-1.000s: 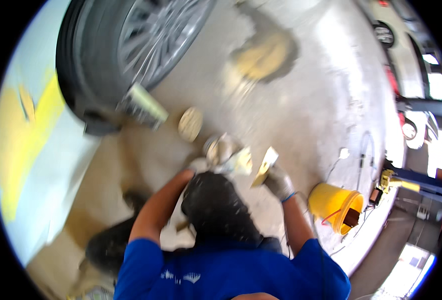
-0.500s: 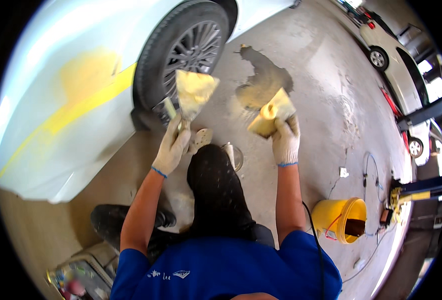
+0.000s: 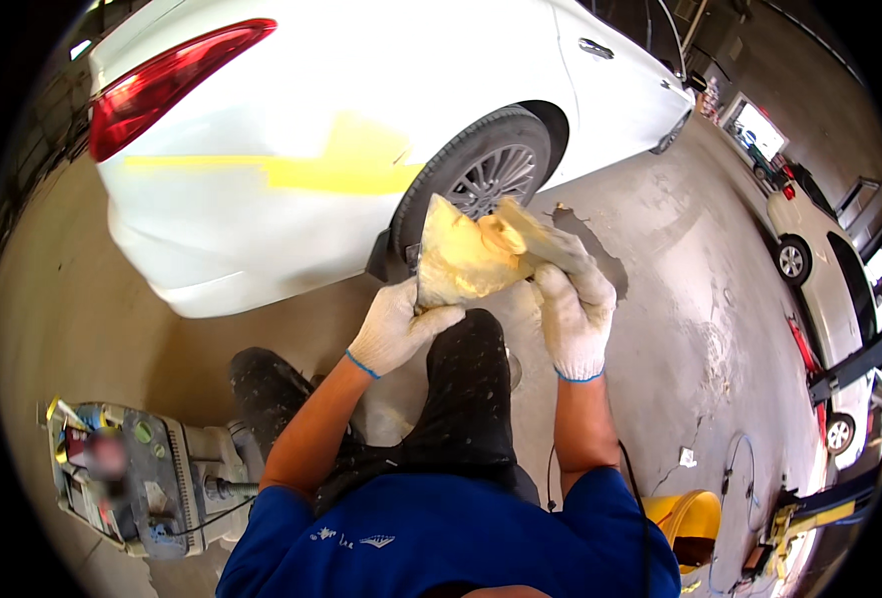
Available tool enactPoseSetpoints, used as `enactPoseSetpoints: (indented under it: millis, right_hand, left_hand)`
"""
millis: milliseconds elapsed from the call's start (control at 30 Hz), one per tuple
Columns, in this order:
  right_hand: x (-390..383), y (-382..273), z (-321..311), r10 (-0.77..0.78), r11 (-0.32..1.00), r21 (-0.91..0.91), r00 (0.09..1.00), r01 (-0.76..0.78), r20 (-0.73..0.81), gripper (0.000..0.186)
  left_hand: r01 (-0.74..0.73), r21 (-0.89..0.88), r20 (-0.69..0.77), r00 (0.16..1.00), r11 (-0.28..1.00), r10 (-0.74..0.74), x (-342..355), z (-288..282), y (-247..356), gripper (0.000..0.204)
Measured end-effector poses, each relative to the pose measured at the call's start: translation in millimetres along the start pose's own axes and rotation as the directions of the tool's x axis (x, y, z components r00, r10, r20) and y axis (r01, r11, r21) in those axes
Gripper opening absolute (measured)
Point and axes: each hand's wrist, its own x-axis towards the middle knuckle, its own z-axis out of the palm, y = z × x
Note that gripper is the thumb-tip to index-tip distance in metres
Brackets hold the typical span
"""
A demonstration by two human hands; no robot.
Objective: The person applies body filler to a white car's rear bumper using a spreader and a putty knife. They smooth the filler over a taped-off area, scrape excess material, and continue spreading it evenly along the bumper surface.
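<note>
A: How does the left hand (image 3: 401,321) stand, in its white knitted glove with blue cuff edging?

B: Its fingers are closed on the lower edge of a broad, flat spreader (image 3: 451,267), at its one o'clock; some fingertips are hidden behind

A: And the right hand (image 3: 579,324), gloved alike?

B: Curled narrowly around a blurred, flat, greyish-yellow blade (image 3: 553,239), at its eleven o'clock; a soft yellow putty lump (image 3: 501,235) sits between the two tools, though I cannot tell whether the blade touches it

A: What lies around them?

B: From the hands, a white car (image 3: 401,110) at eleven o'clock, bearing a bright yellow patch (image 3: 346,171); its black-tyred, many-spoked wheel (image 3: 499,179) at twelve; a round yellow plastic bucket (image 3: 665,512) at five; a dusty grey wheeled machine (image 3: 157,478) at eight
</note>
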Motion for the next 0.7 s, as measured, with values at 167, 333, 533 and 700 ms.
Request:
enactPoseSetpoints:
  millis: [167, 333, 533, 700]
  right_hand:
    - [15.4, -30.4, 0.6, 0.041, 0.931, -0.360, 0.959, 0.065, 0.281, 0.028]
    - [20.5, -14.2, -17.0, 0.084, 0.836, -0.534, 0.933, 0.124, 0.350, 0.026]
    - [22.4, -18.3, 3.2, 0.167, 0.984, 0.089, 0.969, -0.153, -0.184, 0.024]
    - [25.4, -18.0, 5.8, 0.070, 0.982, -0.186, 0.989, -0.046, 0.128, 0.025]
  left_hand:
    - [-0.038, 0.086, -0.101, 0.994, 0.996, 0.046, -11.4, -20.9, 20.0, 0.032]
    - [0.044, -0.232, -0.174, 0.981, 0.972, -0.086, -18.6, -22.0, 27.3, 0.021]
    - [0.051, -0.148, -0.088, 0.994, 0.988, -0.065, -17.5, -10.7, 3.1, 0.027]
    - [0.069, -0.152, -0.063, 0.995, 0.986, -0.080, -18.0, -15.1, 3.1, 0.028]
